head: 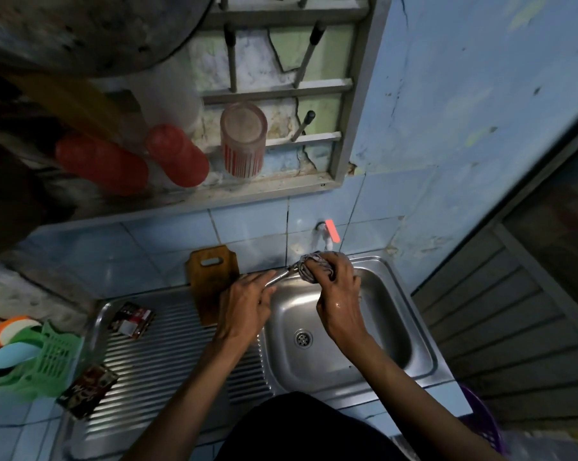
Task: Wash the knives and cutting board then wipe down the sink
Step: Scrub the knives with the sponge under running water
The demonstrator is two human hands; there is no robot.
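Over the steel sink, my left hand grips the metal handle of a knife. The blade end is hidden inside a grey cloth, and my right hand is closed around that cloth. Both hands are at the basin's back left corner, just below the wall tap with its red lever. No water stream is visible. A brown wooden cutting board leans upright against the tiled wall, at the back of the ribbed drainboard, partly hidden by my left hand.
Two dark sachet packs lie on the drainboard. A green plastic basket with utensils stands at the left. Red cups and a ribbed glass sit on the window ledge above. A purple basket is at lower right.
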